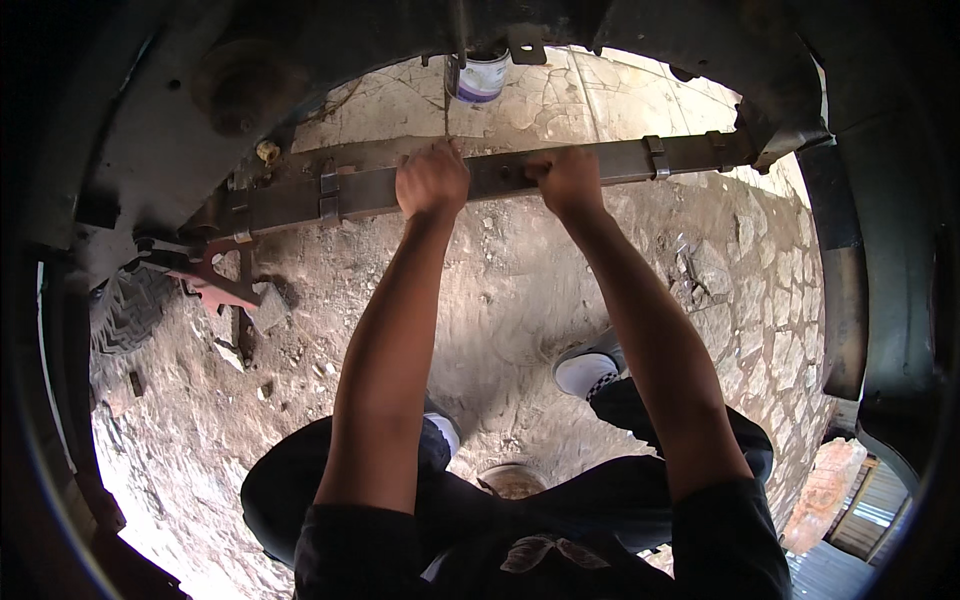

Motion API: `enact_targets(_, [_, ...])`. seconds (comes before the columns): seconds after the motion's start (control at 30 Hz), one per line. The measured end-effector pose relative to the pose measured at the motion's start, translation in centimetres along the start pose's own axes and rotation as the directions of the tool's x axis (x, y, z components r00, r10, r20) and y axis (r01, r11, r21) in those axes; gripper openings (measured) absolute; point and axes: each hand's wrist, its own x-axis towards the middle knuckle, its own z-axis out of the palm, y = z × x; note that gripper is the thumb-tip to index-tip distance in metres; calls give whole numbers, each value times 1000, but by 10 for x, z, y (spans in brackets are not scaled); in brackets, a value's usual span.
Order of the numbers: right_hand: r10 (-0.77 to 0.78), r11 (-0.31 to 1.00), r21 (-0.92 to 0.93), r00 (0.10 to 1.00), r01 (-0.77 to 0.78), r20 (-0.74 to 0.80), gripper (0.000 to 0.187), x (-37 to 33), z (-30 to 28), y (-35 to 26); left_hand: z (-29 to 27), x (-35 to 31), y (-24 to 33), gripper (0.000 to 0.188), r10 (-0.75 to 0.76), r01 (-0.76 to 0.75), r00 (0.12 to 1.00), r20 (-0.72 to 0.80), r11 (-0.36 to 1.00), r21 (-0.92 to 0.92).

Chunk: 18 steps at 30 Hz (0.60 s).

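A long dark leaf spring (495, 178) with metal clip bands runs across in front of me, slightly higher at its right end. My left hand (433, 180) is closed over it left of the middle, knuckles up. My right hand (572, 182) grips it a short way to the right, fingers curled over the top. The undersides of both hands are hidden. Between them a short stretch of bare steel shows. One clip band (330, 198) sits left of my left hand, and another clip band (655, 157) lies right of my right hand.
Dark vehicle bodywork (885, 250) surrounds me. A white and purple can (480, 78) is beyond the spring. Under its left end stands a red metal stand (222, 282), near a treaded rubber piece (132, 310). Rubble lies on the dirt and stone ground (500, 290).
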Motion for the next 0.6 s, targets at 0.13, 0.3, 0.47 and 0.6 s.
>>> enact_targets(0.13, [-34, 998, -49, 999, 34, -2, 9, -13, -8, -8, 5, -1, -5, 38, 19, -18, 998, -59, 1000, 22])
enact_targets(0.3, [35, 995, 90, 999, -33, -18, 7, 20, 0, -8, 6, -1, 4, 36, 56, -57, 996, -67, 998, -8])
enact_targets(0.47, [-107, 994, 19, 994, 108, -22, 8, -22, 2, -10, 8, -3, -4, 34, 17, -14, 997, -78, 999, 39])
enact_targets(0.6, [-36, 995, 95, 999, 38, -24, 10, -8, 0, -10, 6, -1, 3, 34, -5, 6, 1000, -31, 1000, 30])
